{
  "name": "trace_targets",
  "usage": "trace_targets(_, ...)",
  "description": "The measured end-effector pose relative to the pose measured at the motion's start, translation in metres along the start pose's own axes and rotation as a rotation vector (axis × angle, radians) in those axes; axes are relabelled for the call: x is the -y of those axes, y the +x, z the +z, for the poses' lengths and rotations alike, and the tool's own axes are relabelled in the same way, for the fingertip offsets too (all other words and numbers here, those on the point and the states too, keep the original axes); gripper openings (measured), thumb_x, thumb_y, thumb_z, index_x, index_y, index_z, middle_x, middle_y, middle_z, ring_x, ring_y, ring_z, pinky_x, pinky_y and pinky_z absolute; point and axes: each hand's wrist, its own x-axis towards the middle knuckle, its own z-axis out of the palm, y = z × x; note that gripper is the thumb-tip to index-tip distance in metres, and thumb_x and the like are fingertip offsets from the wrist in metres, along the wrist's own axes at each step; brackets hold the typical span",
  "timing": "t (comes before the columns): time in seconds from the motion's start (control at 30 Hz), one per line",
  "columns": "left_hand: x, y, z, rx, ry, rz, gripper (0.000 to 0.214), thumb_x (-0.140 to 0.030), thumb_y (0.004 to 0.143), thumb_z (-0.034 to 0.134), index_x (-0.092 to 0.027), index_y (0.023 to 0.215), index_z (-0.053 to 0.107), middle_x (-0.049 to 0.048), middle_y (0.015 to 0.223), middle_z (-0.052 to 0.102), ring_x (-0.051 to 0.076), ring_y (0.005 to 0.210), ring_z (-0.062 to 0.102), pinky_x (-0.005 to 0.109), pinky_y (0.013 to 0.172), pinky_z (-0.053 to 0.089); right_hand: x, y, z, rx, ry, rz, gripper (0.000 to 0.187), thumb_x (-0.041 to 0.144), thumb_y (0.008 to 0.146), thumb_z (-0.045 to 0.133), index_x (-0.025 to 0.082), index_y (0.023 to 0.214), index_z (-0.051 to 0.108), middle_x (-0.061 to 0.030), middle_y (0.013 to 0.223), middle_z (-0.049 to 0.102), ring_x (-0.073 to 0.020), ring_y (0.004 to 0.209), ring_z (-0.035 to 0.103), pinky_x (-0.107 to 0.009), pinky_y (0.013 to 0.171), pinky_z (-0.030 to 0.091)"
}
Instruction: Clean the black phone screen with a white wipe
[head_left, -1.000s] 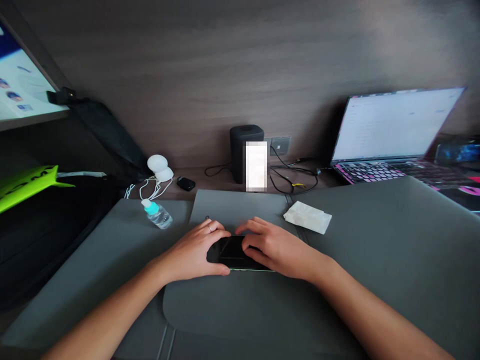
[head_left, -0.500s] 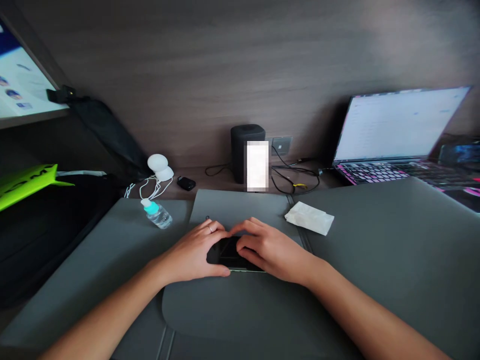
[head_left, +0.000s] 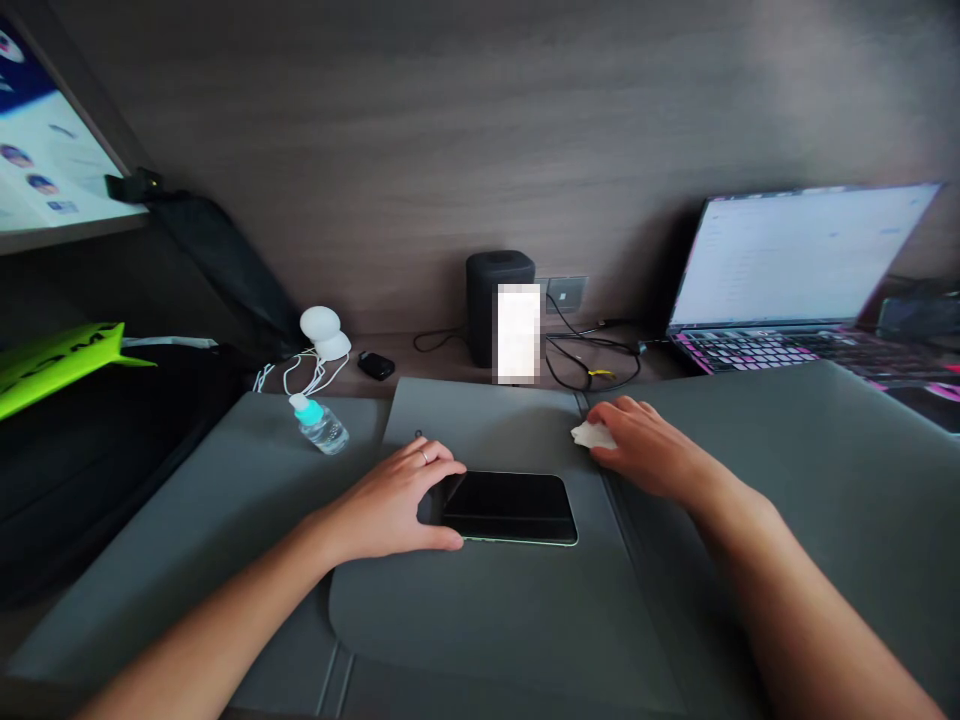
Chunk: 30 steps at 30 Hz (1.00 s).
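Note:
A smartphone (head_left: 514, 507) with a dark screen and a pale green edge lies face up on a grey mat (head_left: 480, 610). My left hand (head_left: 397, 500) spans its left end, thumb on the near edge and fingers on the far edge. A ring is on one finger of that hand. To the right of the phone, my right hand (head_left: 645, 445) has its fingers closed on a folded white tissue (head_left: 592, 434). Most of the tissue is hidden beneath that hand.
A small clear spray bottle (head_left: 322, 425) with a turquoise collar lies at left. Behind it are a white round device (head_left: 322, 328) and a black key fob (head_left: 376, 365). A black speaker (head_left: 480, 310) and cables (head_left: 592, 362) stand by the wall. An open laptop (head_left: 795, 265) is at right.
My right hand has moved off the phone screen to the right and taken hold of the tissue. My left hand has stayed at the phone's left end.

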Motion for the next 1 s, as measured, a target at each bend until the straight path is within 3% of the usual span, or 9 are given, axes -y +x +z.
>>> trace_targets(0.23,-0.003,-0.001,-0.002,-0.004,0.016,0.013,0.061,-0.047,0.077,0.074,-0.029,0.131,0.053,0.0038,0.123,0.057,0.029,0.12,0.049,0.043,0.104,0.042,0.012,0.0,-0.005,0.032,0.051,-0.001,0.018,0.014,0.083,0.05,0.015,0.095,0.063,-0.0104,0.091,0.065,-0.0264,0.088,0.062,-0.037,0.079,0.045)
trace_targets(0.3,-0.004,-0.001,-0.002,-0.005,0.012,0.02,0.061,-0.046,0.076,0.075,-0.029,0.13,0.053,0.0039,0.122,0.057,0.028,0.119,0.05,0.043,0.103,0.042,0.03,-0.005,-0.012,0.027,0.186,-0.159,0.016,0.014,0.086,0.051,0.016,0.096,0.063,-0.0085,0.091,0.065,-0.0229,0.085,0.061,-0.034,0.076,0.045)
trace_targets(0.4,-0.004,-0.001,-0.003,-0.016,0.0,0.016,0.061,-0.046,0.074,0.077,-0.028,0.128,0.055,0.0046,0.12,0.058,0.029,0.117,0.05,0.043,0.101,0.043,0.065,-0.015,-0.021,0.02,0.368,-0.519,0.019,0.017,0.095,0.047,0.018,0.106,0.062,-0.0075,0.099,0.062,-0.0188,0.088,0.06,-0.031,0.078,0.046)
trace_targets(0.53,-0.003,0.0,-0.002,-0.031,-0.02,0.012,0.062,-0.044,0.072,0.079,-0.028,0.127,0.056,0.0046,0.119,0.057,0.029,0.114,0.052,0.042,0.098,0.045,0.092,-0.019,-0.017,0.081,0.251,-0.767,0.018,0.012,0.095,0.046,0.017,0.1,0.063,-0.0074,0.094,0.059,-0.0192,0.088,0.057,-0.032,0.077,0.045)
trace_targets(0.63,-0.002,0.001,-0.001,-0.026,-0.02,0.012,0.061,-0.042,0.071,0.079,-0.028,0.126,0.056,0.0041,0.118,0.058,0.028,0.113,0.053,0.042,0.097,0.046,0.09,-0.015,-0.006,0.081,0.17,-0.806,0.02,0.013,0.097,0.043,0.014,0.1,0.063,-0.009,0.095,0.059,-0.0203,0.088,0.055,-0.034,0.078,0.045)
trace_targets(0.8,-0.001,0.001,0.0,-0.024,-0.022,0.003,0.062,-0.044,0.072,0.079,-0.029,0.127,0.055,0.0038,0.119,0.057,0.028,0.113,0.052,0.041,0.097,0.046,0.085,-0.017,0.008,0.1,0.351,-0.787,0.024,0.03,0.098,0.05,0.015,0.111,0.062,-0.0108,0.106,0.057,-0.0222,0.098,0.053,-0.038,0.088,0.047)
trace_targets(1.0,-0.002,0.0,0.0,-0.013,-0.011,0.005,0.059,-0.044,0.075,0.077,-0.028,0.127,0.054,0.0043,0.122,0.057,0.029,0.114,0.053,0.043,0.098,0.045,0.078,-0.02,0.002,0.141,0.403,-0.721,0.014,0.013,0.094,0.05,0.016,0.104,0.061,-0.0073,0.098,0.058,-0.0192,0.095,0.055,-0.034,0.086,0.046)
